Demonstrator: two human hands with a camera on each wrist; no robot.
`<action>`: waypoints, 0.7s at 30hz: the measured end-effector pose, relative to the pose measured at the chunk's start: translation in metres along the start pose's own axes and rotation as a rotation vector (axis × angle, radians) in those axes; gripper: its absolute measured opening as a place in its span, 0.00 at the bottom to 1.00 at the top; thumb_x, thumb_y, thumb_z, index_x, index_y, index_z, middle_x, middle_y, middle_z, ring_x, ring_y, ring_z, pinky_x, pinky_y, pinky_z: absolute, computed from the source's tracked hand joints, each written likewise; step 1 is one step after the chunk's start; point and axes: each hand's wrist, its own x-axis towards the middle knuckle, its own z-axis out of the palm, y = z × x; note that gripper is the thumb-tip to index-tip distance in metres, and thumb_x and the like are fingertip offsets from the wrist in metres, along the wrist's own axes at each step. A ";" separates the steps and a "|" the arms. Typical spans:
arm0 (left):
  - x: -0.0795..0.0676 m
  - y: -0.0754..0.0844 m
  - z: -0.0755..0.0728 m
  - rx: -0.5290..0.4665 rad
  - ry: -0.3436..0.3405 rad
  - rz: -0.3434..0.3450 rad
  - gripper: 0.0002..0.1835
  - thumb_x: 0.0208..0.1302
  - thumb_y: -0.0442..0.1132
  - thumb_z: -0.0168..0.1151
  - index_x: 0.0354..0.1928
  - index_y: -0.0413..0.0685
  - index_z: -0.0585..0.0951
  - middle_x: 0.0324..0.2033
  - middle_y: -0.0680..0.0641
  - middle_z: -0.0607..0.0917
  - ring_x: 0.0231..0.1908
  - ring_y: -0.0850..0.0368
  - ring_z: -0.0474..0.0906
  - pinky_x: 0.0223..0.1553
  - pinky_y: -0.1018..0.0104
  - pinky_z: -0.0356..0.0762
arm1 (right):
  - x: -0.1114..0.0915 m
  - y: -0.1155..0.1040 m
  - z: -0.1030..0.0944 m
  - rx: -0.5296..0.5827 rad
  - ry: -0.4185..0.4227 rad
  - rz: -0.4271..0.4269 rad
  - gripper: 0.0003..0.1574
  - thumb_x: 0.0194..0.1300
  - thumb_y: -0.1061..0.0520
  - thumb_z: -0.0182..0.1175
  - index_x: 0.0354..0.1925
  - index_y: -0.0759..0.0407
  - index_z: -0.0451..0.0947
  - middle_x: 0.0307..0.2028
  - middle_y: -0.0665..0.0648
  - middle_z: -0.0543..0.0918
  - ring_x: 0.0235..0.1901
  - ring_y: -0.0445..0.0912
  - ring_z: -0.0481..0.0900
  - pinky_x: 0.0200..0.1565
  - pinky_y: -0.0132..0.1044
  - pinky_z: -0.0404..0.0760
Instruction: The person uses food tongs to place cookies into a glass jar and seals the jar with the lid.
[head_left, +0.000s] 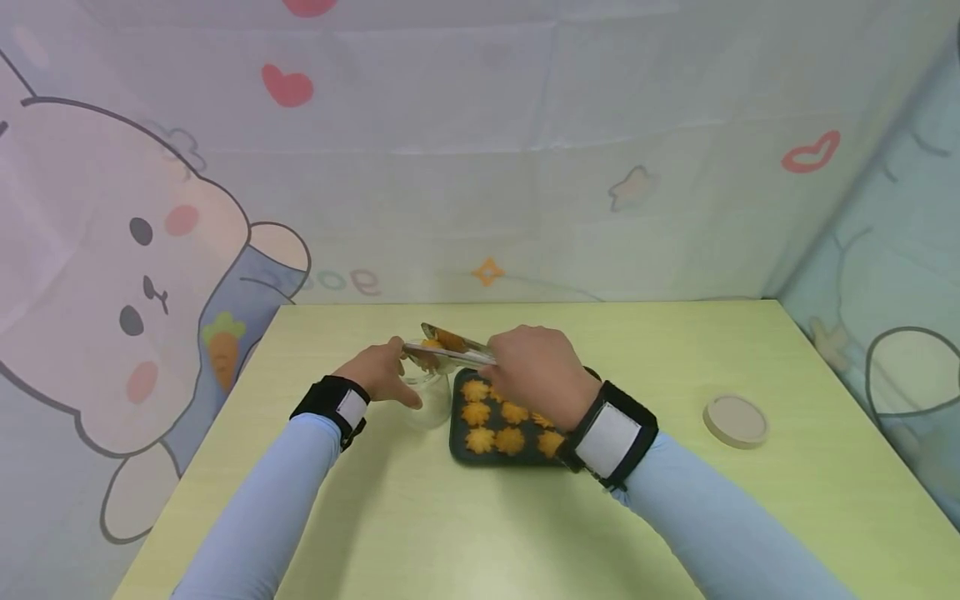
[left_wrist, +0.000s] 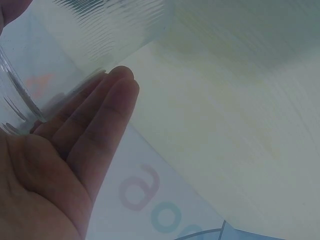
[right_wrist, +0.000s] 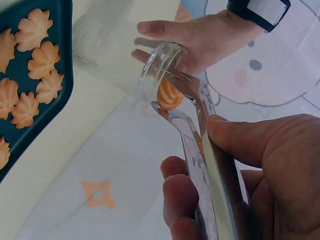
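My right hand point(head_left: 542, 371) grips metal tongs point(right_wrist: 216, 180), its thumb on one arm and its fingers on the other. Between the tong tips is a golden swirled cookie point(right_wrist: 169, 95), right at the mouth of a clear glass jar point(head_left: 431, 410). Around that jar my left hand point(head_left: 382, 375) holds, thumb on one side and fingers along the other. In the left wrist view the fingers point(left_wrist: 102, 132) lie against the glass point(left_wrist: 22, 95). Beside the jar sits a dark baking tray point(head_left: 468, 459) bearing several star-shaped cookies point(head_left: 510, 440), partly hidden by my right hand.
A round beige lid point(head_left: 737, 421) lies on the right of the pale wooden table point(head_left: 420, 525). Behind the table hangs a printed cloth point(head_left: 480, 167) with a cartoon bear and hearts; another stretch of cloth borders the right side.
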 end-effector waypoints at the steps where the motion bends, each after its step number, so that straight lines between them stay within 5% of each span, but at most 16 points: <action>1: 0.001 0.000 0.000 0.004 0.004 0.004 0.45 0.44 0.51 0.75 0.61 0.38 0.64 0.53 0.37 0.81 0.49 0.42 0.77 0.49 0.48 0.77 | 0.000 -0.001 0.001 -0.001 0.002 -0.002 0.19 0.62 0.48 0.63 0.18 0.54 0.73 0.11 0.47 0.65 0.11 0.42 0.65 0.12 0.33 0.61; 7: 0.004 0.001 0.001 0.041 0.018 0.038 0.41 0.41 0.53 0.75 0.56 0.40 0.70 0.49 0.38 0.82 0.47 0.44 0.77 0.47 0.50 0.78 | 0.001 -0.002 0.002 0.013 -0.010 0.007 0.20 0.61 0.47 0.63 0.19 0.54 0.73 0.11 0.47 0.66 0.12 0.42 0.66 0.13 0.34 0.62; 21: 0.000 0.001 -0.002 0.006 0.014 0.020 0.44 0.44 0.50 0.75 0.59 0.37 0.65 0.53 0.36 0.81 0.49 0.42 0.77 0.50 0.47 0.77 | -0.007 0.016 -0.007 0.052 -0.005 0.091 0.20 0.64 0.47 0.59 0.20 0.54 0.72 0.13 0.49 0.71 0.13 0.44 0.69 0.13 0.35 0.63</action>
